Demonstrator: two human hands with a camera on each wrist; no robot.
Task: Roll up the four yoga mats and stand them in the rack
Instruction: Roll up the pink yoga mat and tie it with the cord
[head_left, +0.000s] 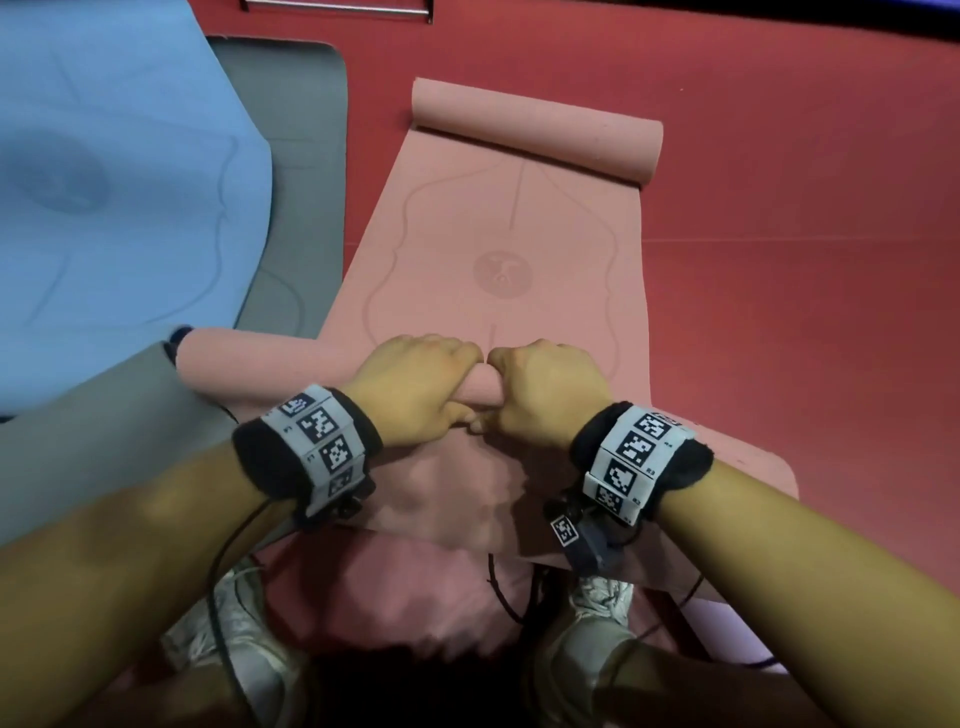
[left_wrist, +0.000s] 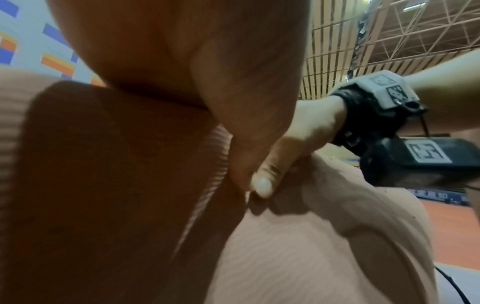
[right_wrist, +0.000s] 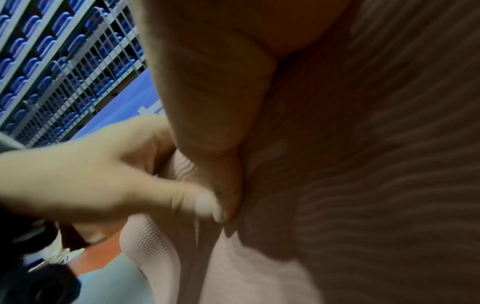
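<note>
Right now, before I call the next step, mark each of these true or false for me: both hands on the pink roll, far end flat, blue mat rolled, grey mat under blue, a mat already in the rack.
1. Both hands grip the near roll of the pink mat. True: left hand and right hand sit side by side on it.
2. The pink mat's far end lies flat. False: it is curled into a roll.
3. The blue mat is rolled up. False: it lies spread out.
4. A grey mat lies partly under the blue one. True.
5. A mat stands in the rack. False: no racked mat shows in these views.
</note>
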